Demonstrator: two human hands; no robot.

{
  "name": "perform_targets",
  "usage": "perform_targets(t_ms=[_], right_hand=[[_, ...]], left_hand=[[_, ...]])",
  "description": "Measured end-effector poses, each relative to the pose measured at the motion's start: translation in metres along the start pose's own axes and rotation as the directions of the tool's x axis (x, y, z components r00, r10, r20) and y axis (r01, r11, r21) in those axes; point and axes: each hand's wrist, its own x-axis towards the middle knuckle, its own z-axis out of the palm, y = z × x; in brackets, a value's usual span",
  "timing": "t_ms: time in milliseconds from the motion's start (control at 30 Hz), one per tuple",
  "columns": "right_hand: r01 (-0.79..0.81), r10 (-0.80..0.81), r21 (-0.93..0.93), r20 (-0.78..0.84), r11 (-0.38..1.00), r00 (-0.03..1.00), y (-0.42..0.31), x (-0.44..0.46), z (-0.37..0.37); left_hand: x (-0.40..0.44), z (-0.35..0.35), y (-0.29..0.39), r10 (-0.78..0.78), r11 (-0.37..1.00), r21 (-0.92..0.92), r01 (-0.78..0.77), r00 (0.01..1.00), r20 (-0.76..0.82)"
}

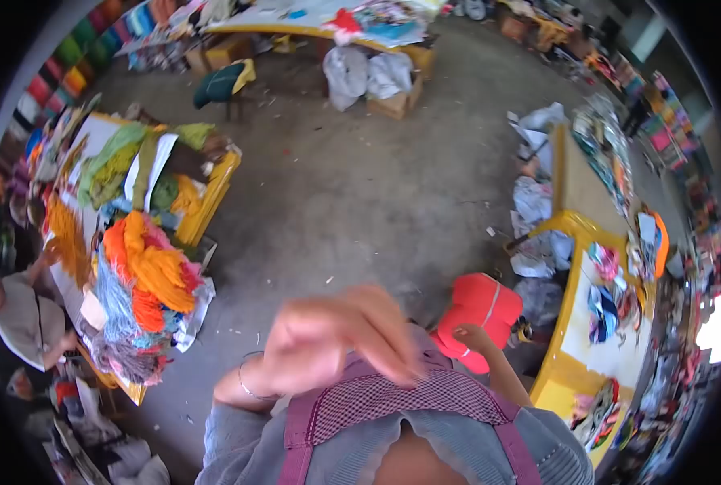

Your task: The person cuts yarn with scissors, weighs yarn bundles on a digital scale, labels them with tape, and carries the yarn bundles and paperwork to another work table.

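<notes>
My left hand (340, 335) is raised in front of my chest, close to the camera and slightly blurred. Its fingers stretch to the right and bend downward, and I see nothing in them. A thin bracelet (251, 384) circles that wrist. Lower down on the right, my right hand (473, 335) is against a bright red soft bundle (489, 303) tied with pale bands. Its fingers are curled at the bundle, though their exact grip is partly hidden. A purple apron with a checked band (401, 398) covers my front.
A yellow-edged table (207, 202) on the left bears orange yarn (158, 271) and green cloth (114, 166). A person (29, 319) is beside it. On the right, another yellow table (554, 368) holds textile pieces, with plastic bags (534, 202) alongside. Grey floor (328, 178) lies ahead.
</notes>
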Motion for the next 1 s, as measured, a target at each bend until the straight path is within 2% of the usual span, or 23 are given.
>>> perform_targets(t_ms=[33, 100, 133, 167, 233, 267, 333, 367, 400, 433, 467, 500, 533, 567, 600, 633, 667, 700, 767, 800, 867, 933, 1000], right_hand=[[-0.065, 0.066, -0.038, 0.024, 0.997, 0.998, -0.003, 0.011, 0.0], [-0.205, 0.218, -0.093, 0.175, 0.974, 0.96, 0.009, 0.023, -0.004], [-0.28, 0.302, -0.114, 0.295, 0.953, 0.907, 0.032, 0.036, -0.004], [-0.029, 0.082, -0.146, 0.376, 0.989, 0.923, 0.062, 0.042, -0.013], [-0.246, 0.283, -0.14, 0.456, 0.959, 0.844, 0.095, 0.066, -0.02], [-0.662, 0.638, -0.133, 0.456, 0.738, 0.62, 0.103, 0.085, -0.021], [-0.751, 0.754, -0.216, 0.416, 0.624, 0.507, 0.138, 0.143, -0.027], [-0.504, 0.459, -0.046, 0.49, 0.863, 0.741, 0.149, 0.18, -0.037], [-0.191, 0.096, 0.148, 0.491, 0.97, 0.866, 0.154, 0.216, -0.049], [-0.472, 0.451, -0.088, 0.491, 0.877, 0.745, 0.096, 0.273, -0.061], [-0.687, 0.743, -0.311, 0.422, 0.657, 0.52, 0.037, 0.329, -0.073], [-0.223, 0.455, -0.529, 0.361, 0.819, 0.814, 0.007, 0.385, -0.086], [0.268, 0.054, -0.694, 0.405, 0.669, 0.913, -0.035, 0.431, -0.102], [0.302, 0.005, -0.752, 0.376, 0.586, 0.927, -0.062, 0.494, -0.095], [0.382, -0.272, -0.646, 0.268, 0.66, 0.924, -0.112, 0.532, -0.098], [0.384, -0.305, -0.598, 0.234, 0.704, 0.923, -0.165, 0.581, -0.096], [0.281, -0.233, -0.395, 0.165, 0.874, 0.958, -0.25, 0.605, -0.101], [0.466, -0.428, -0.29, 0.189, 0.836, 0.884, -0.315, 0.63, -0.104], [0.591, -0.568, -0.28, 0.167, 0.756, 0.806, -0.42, 0.682, -0.097], [0.657, -0.627, -0.209, 0.198, 0.724, 0.754, -0.452, 0.715, -0.091], [0.628, -0.604, -0.127, 0.185, 0.768, 0.775, -0.521, 0.744, -0.089], [0.688, -0.65, -0.121, 0.247, 0.715, 0.719, -0.56, 0.77, -0.096], [0.656, -0.549, -0.149, 0.43, 0.74, 0.716, -0.531, 0.831, -0.113]], left_hand=[[0.023, -0.005, -0.008, 0.259, 0.942, -0.25, -0.222, 0.958, 0.126], [0.053, -0.009, 0.015, 0.416, 0.887, -0.24, -0.396, 0.908, 0.041], [0.065, -0.026, 0.035, 0.293, 0.927, -0.254, -0.277, 0.956, 0.028], [0.075, -0.042, 0.049, 0.169, 0.948, -0.276, -0.156, 0.985, 0.024], [0.086, -0.077, 0.043, 0.084, 0.947, -0.305, -0.104, 0.993, -0.078], [0.092, -0.093, 0.041, 0.041, 0.943, -0.323, -0.081, 0.991, -0.129], [0.113, -0.136, 0.034, 0.09, 0.948, -0.298, -0.116, 0.991, -0.1], [0.124, -0.154, 0.032, 0.1, 0.948, -0.29, -0.133, 0.987, -0.127], [0.136, -0.171, 0.031, 0.11, 0.948, -0.282, -0.15, 0.982, -0.153], [0.149, -0.198, 0.027, 0.191, 0.94, -0.273, -0.207, 0.978, -0.082], [0.159, -0.216, 0.026, 0.239, 0.935, -0.252, -0.249, 0.968, -0.07], [0.168, -0.235, 0.025, 0.287, 0.928, -0.233, -0.292, 0.956, -0.058], [0.177, -0.254, 0.023, 0.333, 0.917, -0.215, -0.335, 0.942, -0.047], [0.187, -0.27, 0.025, 0.348, 0.906, -0.223, -0.36, 0.933, -0.093], [0.196, -0.287, 0.024, 0.36, 0.9, -0.212, -0.38, 0.924, -0.127], [0.205, -0.303, 0.023, 0.372, 0.895, -0.2, -0.399, 0.914, -0.16], [0.214, -0.322, 0.018, 0.424, 0.882, -0.167, -0.441, 0.897, -0.128], [0.215, -0.332, 0.003, 0.437, 0.863, -0.167, -0.477, 0.87, -0.226], [0.217, -0.354, -0.026, 0.45, 0.826, -0.143, -0.545, 0.79, -0.416], [0.238, -0.395, -0.006, 0.438, 0.877, -0.096, -0.471, 0.866, -0.243], [0.262, -0.452, -0.001, 0.409, 0.91, -0.052, -0.411, 0.911, -0.048], [0.284, -0.512, -0.002, 0.513, 0.854, -0.045, -0.518, 0.854, -0.084], [0.307, -0.572, -0.001, 0.571, 0.812, -0.065, -0.58, 0.813, -0.116]])
